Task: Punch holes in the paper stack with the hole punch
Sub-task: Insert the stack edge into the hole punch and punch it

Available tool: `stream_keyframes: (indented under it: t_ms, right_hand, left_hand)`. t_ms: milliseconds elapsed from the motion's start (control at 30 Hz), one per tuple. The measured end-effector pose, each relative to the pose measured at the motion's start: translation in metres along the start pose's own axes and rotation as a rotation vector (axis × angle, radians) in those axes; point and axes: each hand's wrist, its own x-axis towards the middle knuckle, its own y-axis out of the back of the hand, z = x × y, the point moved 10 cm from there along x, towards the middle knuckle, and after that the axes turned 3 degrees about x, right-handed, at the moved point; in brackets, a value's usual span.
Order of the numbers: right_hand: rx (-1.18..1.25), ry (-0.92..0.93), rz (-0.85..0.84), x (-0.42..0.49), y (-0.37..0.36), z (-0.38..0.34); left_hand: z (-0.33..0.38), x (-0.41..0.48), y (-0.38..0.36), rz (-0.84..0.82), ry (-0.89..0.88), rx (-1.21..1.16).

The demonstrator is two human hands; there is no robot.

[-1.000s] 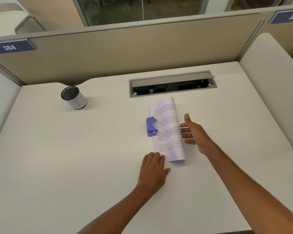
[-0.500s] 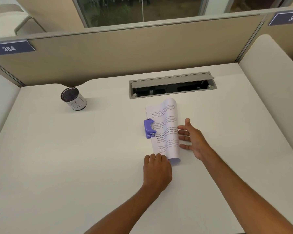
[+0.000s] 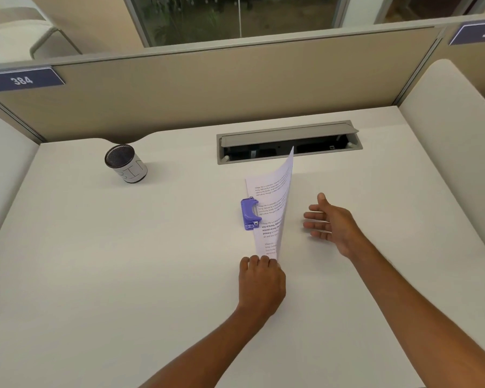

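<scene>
The printed paper stack [image 3: 273, 208] stands tilted on its left long edge in the middle of the white desk, its right side lifted high. A small purple hole punch [image 3: 249, 214] sits against the paper's left edge, its jaw around that edge. My left hand [image 3: 262, 284] pinches the paper's near corner. To the right of the paper, my right hand [image 3: 329, 222] hovers with its fingers spread, not touching the sheets.
A mesh pen cup [image 3: 125, 167] stands at the back left. A grey cable tray [image 3: 289, 142] with its lid raised is set in the desk just behind the paper. Beige partition panels [image 3: 207, 93] wall the desk at the back and sides.
The paper's right side has risen from a low curl to a steep upright tilt. My right hand has let go and drawn away to the right. My left hand now grips the near corner.
</scene>
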Motion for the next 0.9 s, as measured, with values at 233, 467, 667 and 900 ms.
stream_keyframes:
  t_ms: [233, 467, 667, 900]
  right_hand:
    - [-0.208, -0.033, -0.141, 0.012, -0.019, -0.023]
    - [-0.483, 0.083, -0.038, 0.027, -0.008, -0.038]
    - [-0.434, 0.153, -0.007, 0.027, 0.005, -0.030]
    - [-0.310, 0.188, 0.053, 0.013, 0.037, -0.025]
  left_hand:
    - [0.005, 0.000, 0.007, 0.021, -0.030, 0.033]
    - [0.005, -0.003, 0.008, 0.015, -0.030, 0.002]
    - [-0.012, -0.003, 0.001, -0.076, 0.080, -0.141]
    - [-0.074, 0.008, 0.005, -0.068, 0.498, -0.622]
